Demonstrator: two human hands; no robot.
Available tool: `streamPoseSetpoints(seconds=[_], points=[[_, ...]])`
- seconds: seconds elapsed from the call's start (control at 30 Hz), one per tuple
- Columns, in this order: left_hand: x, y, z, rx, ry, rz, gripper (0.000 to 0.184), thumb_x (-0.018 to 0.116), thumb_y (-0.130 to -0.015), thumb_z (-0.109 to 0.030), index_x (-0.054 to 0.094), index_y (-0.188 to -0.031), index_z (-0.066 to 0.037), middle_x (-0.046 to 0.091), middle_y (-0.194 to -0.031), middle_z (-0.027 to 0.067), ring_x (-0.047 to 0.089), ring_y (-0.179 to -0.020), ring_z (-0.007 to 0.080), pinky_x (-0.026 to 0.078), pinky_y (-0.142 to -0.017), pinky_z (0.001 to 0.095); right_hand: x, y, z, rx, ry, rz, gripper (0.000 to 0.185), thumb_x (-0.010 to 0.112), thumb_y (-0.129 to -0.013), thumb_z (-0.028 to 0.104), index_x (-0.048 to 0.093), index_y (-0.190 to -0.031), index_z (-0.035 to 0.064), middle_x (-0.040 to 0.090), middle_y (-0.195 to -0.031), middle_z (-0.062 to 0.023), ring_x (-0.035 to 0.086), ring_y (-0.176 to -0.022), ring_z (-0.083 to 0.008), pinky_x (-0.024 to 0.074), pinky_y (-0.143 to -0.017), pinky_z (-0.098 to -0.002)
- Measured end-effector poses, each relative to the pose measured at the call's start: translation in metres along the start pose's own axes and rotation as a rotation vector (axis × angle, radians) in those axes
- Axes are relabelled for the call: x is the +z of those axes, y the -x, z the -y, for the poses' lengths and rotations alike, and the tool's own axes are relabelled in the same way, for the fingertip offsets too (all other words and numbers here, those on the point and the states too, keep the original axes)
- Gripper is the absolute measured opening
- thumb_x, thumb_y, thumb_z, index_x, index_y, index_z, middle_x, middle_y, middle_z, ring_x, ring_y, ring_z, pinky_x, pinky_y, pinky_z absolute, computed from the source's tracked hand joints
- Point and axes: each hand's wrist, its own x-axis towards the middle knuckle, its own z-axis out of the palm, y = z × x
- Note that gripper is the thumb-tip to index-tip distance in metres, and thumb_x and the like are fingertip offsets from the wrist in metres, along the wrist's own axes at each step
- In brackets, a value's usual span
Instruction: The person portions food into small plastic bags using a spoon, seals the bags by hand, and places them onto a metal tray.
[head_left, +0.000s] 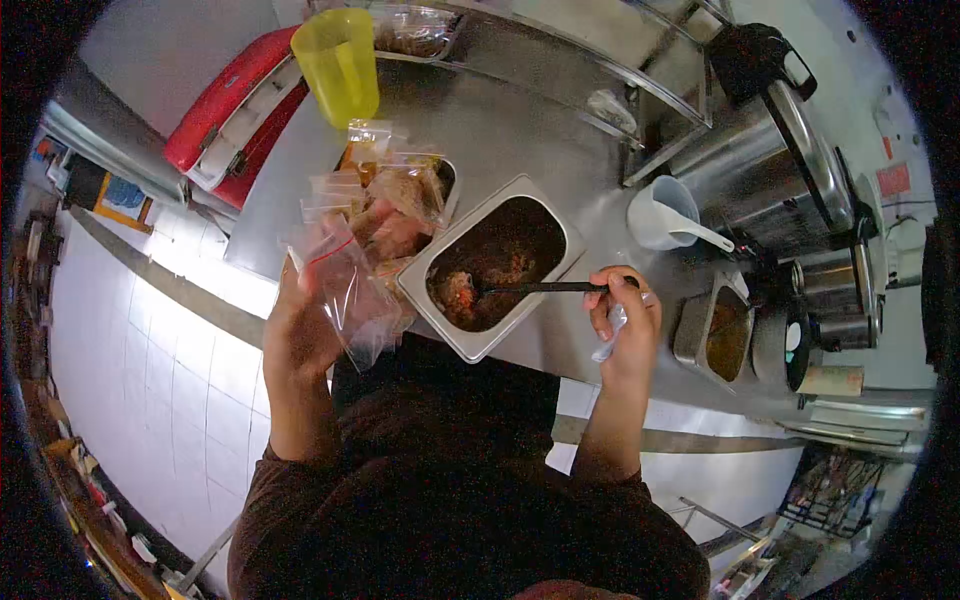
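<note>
Black spoon [540, 288] clamped in the right fingers [612, 285], its far end in the metal pan's [478, 345] food [462, 290].

Spoon [545, 288] in right hand [627, 318].

single head-worn view, from above the wearer's chest (arms below), facing forward and down, close over the counter [500, 110]

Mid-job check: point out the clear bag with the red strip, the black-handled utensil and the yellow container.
Clear bag [358, 300]: head view, on its clear front below the red strip.
Black-handled utensil [545, 287]: head view, on its handle.
Yellow container [338, 70]: head view, on its side wall.
</note>
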Motion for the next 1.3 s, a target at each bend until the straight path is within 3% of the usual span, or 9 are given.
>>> streamPoseSetpoints(seconds=[0.13,0.2,0.4,0.63,0.7,0.83,0.9,0.97,1.3], points=[[0.009,-0.006,-0.004,0.126,-0.046,0.023,0.069,0.080,-0.085,-0.035,0.046,-0.135,0.000,0.050,-0.145,0.0225,0.049,-0.137,0.0393,0.053,-0.102,0.0471,-0.006,0.000,-0.004,-0.026,-0.020,-0.019,0.025,0.063,-0.098,0.023,0.069,-0.098,-0.0007,0.067,-0.073,-0.0100,0.045,-0.047,-0.0060,0.0278,-0.043,-0.0214],[0.002,-0.008,-0.003,0.232,-0.276,-0.011,0.057,0.084,-0.081,-0.020,0.050,-0.123,-0.002,0.058,-0.135,0.0167,0.055,-0.131,0.0323,0.049,-0.106,0.0413,-0.009,0.001,-0.003,-0.056,-0.003,-0.073,0.028,0.063,-0.099,0.025,0.069,-0.106,-0.0010,0.066,-0.073,-0.0082,0.044,-0.047,-0.0059,0.0277,-0.042,-0.0209],[0.022,-0.001,-0.007,0.317,-0.597,-0.042,0.063,0.090,-0.068,0.001,0.054,-0.119,-0.004,0.064,-0.121,0.0110,0.062,-0.117,0.0212,0.047,-0.105,0.0353,-0.013,-0.006,0.011,-0.131,-0.159,-0.184,0.033,0.064,-0.100,0.026,0.065,-0.121,0.0009,0.062,-0.073,-0.0053,0.043,-0.046,-0.0053,0.0258,-0.040,-0.0196],[0.045,-0.014,-0.006,0.495,-0.929,-0.020,0.061,0.097,-0.064,-0.014,0.060,-0.112,-0.003,0.069,-0.110,0.0070,0.067,-0.101,0.0163,0.053,-0.092,0.0315,-0.025,-0.016,0.053,-0.289,-0.291,-0.182,0.026,0.059,-0.102,0.024,0.061,-0.119,0.0040,0.060,-0.075,-0.0063,0.040,-0.045,-0.0069,0.0297,-0.040,-0.0199],[0.055,-0.018,-0.007,0.548,-1.002,-0.021,0.059,0.097,-0.064,-0.019,0.063,-0.110,-0.005,0.070,-0.105,0.0044,0.068,-0.097,0.0146,0.054,-0.086,0.0305,-0.024,-0.015,0.068,-0.347,-0.283,-0.052,0.029,0.053,-0.106,0.026,0.058,-0.122,0.0021,0.064,-0.080,-0.0082,0.038,-0.042,-0.0076,0.0307,-0.040,-0.0229],[0.061,-0.024,-0.008,0.564,-1.046,0.000,0.058,0.096,-0.065,-0.021,0.064,-0.111,-0.007,0.070,-0.104,0.0042,0.068,-0.095,0.0165,0.053,-0.089,0.0323,-0.019,-0.012,0.083,-0.357,-0.304,-0.128,0.028,0.051,-0.108,0.027,0.057,-0.121,0.0026,0.064,-0.081,-0.0090,0.036,-0.042,-0.0078,0.0305,-0.042,-0.0226],[0.059,-0.029,-0.004,0.571,-1.157,0.022,0.059,0.096,-0.064,-0.023,0.064,-0.111,-0.007,0.071,-0.104,0.0049,0.069,-0.093,0.0203,0.051,-0.091,0.0349,-0.019,-0.011,0.085,-0.386,-0.279,-0.026,0.029,0.050,-0.108,0.027,0.057,-0.121,0.0026,0.064,-0.080,-0.0088,0.036,-0.042,-0.0076,0.0297,-0.042,-0.0228],[0.064,-0.036,-0.006,0.588,-1.165,0.034,0.058,0.095,-0.064,-0.024,0.064,-0.111,-0.008,0.071,-0.103,0.0051,0.069,-0.092,0.0215,0.050,-0.094,0.0372,-0.015,-0.011,0.088,-0.387,-0.259,-0.147,0.023,0.060,-0.103,0.024,0.061,-0.115,0.0045,0.060,-0.086,-0.0053,0.050,-0.055,-0.0064,0.0325,-0.042,-0.0187],[0.062,-0.055,-0.002,0.557,-1.218,0.114,0.072,0.095,-0.064,-0.031,0.058,-0.123,-0.011,0.071,-0.099,0.0026,0.068,-0.087,0.0192,0.044,-0.095,0.0365,0.010,-0.015,0.140,-0.527,-0.143,0.000,0.025,0.056,-0.105,0.027,0.058,-0.115,0.0041,0.058,-0.073,-0.0055,0.039,-0.045,-0.0065,0.0273,-0.040,-0.0205]])
